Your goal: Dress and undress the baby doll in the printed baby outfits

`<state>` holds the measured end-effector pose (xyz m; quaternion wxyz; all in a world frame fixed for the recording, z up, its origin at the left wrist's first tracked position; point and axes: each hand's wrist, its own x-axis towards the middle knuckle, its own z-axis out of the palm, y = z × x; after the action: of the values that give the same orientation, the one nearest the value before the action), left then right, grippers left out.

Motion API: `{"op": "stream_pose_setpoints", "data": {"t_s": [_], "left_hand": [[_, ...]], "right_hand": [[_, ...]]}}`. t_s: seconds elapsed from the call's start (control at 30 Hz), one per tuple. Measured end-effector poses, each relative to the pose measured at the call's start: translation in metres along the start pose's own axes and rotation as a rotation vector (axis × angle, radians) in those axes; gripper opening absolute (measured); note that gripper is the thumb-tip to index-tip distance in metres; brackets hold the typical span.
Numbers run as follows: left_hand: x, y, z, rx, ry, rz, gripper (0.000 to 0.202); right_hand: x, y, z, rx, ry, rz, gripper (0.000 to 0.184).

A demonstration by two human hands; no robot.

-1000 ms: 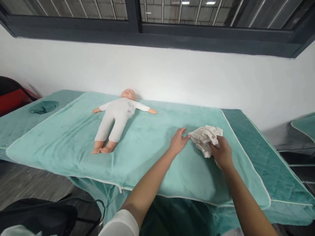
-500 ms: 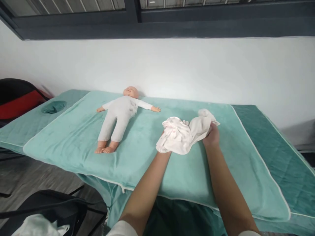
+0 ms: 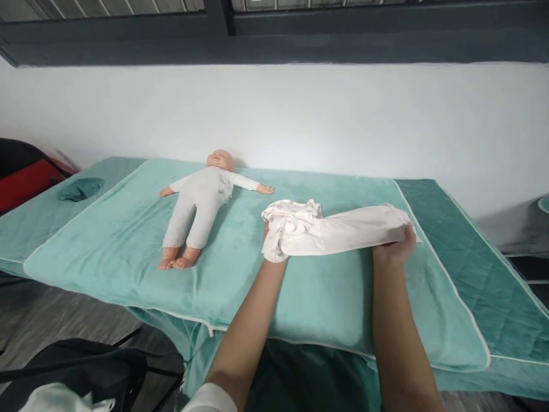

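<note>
A white patterned cloth [image 3: 326,230] is stretched sideways between my two hands above the light green blanket [image 3: 128,246]. My left hand [image 3: 269,240] is almost wholly hidden under the cloth's bunched left end and grips it. My right hand [image 3: 395,249] is closed on the cloth's right end. A baby doll [image 3: 201,200] in a white suit lies on its back to the left, arms spread, head toward the wall, apart from both hands.
The blanket covers a bed with a darker green quilted cover [image 3: 480,269] showing at right. A dark green bundle [image 3: 79,189] lies far left. A black bag [image 3: 77,372] with white fabric sits on the floor at lower left. A white wall runs behind.
The crumpled cloth was lifted off the blanket by my right hand; my left hand took its other end, and both hands have pulled apart, drawing it out lengthwise.
</note>
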<state>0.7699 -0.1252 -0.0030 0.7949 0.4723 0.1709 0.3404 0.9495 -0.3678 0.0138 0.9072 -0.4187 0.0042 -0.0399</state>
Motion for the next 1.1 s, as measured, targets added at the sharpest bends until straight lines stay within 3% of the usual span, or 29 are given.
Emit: {"op": "stream_pose_setpoints", "data": {"t_s": [0.1,0.2,0.3,0.4,0.47,0.53,0.63,0.73,0.8,0.93,1.03,1.1], "left_hand": [[0.009,0.026,-0.022,-0.352,0.019,-0.106,0.049],[0.013,0.057,-0.06,-0.563,0.156,-0.054,0.035],[0.009,0.076,-0.091,-0.615,0.203,0.046,0.029],[0.0,0.074,-0.098,-0.511,0.159,0.058,0.026],[-0.004,0.065,-0.09,-0.324,0.17,0.057,0.031],[-0.008,0.054,-0.079,-0.011,0.17,0.097,0.036],[-0.014,0.039,-0.066,0.638,0.125,0.273,0.032],[-0.017,0.031,-0.065,1.054,0.147,0.375,0.032],[-0.018,0.03,-0.069,1.065,0.189,0.34,0.025],[-0.026,0.041,-0.071,0.814,0.235,0.242,0.015],[-0.048,0.057,-0.054,0.761,0.205,0.303,0.016],[-0.068,0.07,-0.034,0.81,0.091,0.394,0.018]], "right_hand": [[-0.001,0.005,-0.01,-0.17,0.214,-0.095,0.027],[-0.01,0.005,-0.017,-0.263,0.321,-0.192,0.03],[-0.024,-0.001,-0.024,-0.394,0.434,-0.321,0.05],[-0.045,-0.003,-0.023,-0.768,0.483,-0.548,0.057],[-0.064,0.003,-0.013,-0.952,0.31,-0.703,0.061],[-0.088,0.014,0.003,-0.947,-0.043,-0.769,0.062],[-0.127,0.034,0.031,-0.932,-0.534,-0.736,0.054],[-0.158,0.051,0.054,-0.965,-0.769,-0.725,0.045],[-0.172,0.06,0.066,-0.912,-0.835,-0.692,0.045],[-0.185,0.078,0.084,-0.774,-0.974,-0.557,0.053],[-0.188,0.086,0.089,-0.773,-1.155,-0.598,0.078],[-0.187,0.087,0.088,-0.744,-1.18,-0.651,0.085]]}}
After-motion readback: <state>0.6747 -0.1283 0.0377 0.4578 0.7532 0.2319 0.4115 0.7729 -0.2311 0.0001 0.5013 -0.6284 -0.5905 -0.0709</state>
